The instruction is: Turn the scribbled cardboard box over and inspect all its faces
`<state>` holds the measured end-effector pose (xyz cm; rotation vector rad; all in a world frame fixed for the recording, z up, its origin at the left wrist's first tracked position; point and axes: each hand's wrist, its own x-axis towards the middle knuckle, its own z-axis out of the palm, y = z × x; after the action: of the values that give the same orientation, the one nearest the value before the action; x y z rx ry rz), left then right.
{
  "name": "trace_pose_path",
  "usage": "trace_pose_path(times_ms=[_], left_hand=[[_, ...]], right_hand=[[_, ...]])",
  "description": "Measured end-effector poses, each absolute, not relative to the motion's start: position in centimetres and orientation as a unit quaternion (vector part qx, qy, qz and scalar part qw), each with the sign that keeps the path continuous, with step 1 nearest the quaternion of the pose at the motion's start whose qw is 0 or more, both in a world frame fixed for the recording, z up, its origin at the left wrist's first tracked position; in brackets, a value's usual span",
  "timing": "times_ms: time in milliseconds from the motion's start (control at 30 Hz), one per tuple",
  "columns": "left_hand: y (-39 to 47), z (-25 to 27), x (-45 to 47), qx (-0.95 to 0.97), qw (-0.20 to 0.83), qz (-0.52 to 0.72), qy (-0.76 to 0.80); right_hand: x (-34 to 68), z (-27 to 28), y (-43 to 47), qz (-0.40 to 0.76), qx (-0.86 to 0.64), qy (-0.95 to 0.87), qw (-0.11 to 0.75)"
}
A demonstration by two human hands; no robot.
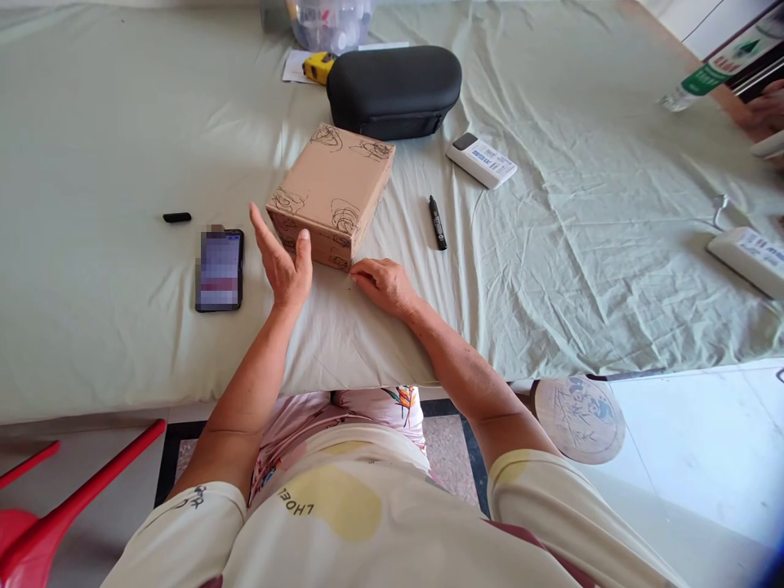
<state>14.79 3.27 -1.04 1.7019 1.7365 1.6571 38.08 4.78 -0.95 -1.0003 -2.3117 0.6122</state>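
A brown cardboard box (pixel 336 184) with black scribbles near its corners sits at an angle on the cloth-covered table. My left hand (pixel 287 265) is upright at the box's near left side, fingers stretched and thumb apart, holding nothing. Low by the near right corner of the box rests my right hand (pixel 385 284), its fingers curled together and their tips at the box's bottom edge. Whether anything is between those fingers is hidden. A black marker (pixel 437 222) without its cap lies right of the box. The black cap (pixel 177 217) lies far to the left.
A phone (pixel 219 270) lies left of my left hand. Behind the box are a black zip case (pixel 395 90), a yellow tape measure (pixel 317 67) and a clear tub (pixel 331 24). White power banks (pixel 483 160) lie to the right. Another person's hand (pixel 768 106) shows at the right edge.
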Motion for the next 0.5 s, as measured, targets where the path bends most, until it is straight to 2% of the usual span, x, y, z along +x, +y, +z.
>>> trace_pose_path(times_ms=[100, 200, 400, 500], left_hand=[[2.5, 0.0, 15.6, 0.590, -0.027, 0.551, 0.589], [2.0, 0.7, 17.3, 0.642, -0.084, 0.507, 0.570], [2.3, 0.3, 19.0, 0.693, -0.015, 0.434, 0.576], [2.4, 0.0, 18.6, 0.691, -0.013, 0.442, 0.572]], right_hand=[[38.0, -1.0, 4.7, 0.236, -0.361, -0.860, 0.272], [38.1, -1.1, 4.9, 0.246, -0.352, -0.861, 0.272], [38.1, -1.1, 4.9, 0.253, -0.330, -0.859, 0.298], [38.1, -0.7, 4.5, 0.233, -0.340, -0.838, 0.358]])
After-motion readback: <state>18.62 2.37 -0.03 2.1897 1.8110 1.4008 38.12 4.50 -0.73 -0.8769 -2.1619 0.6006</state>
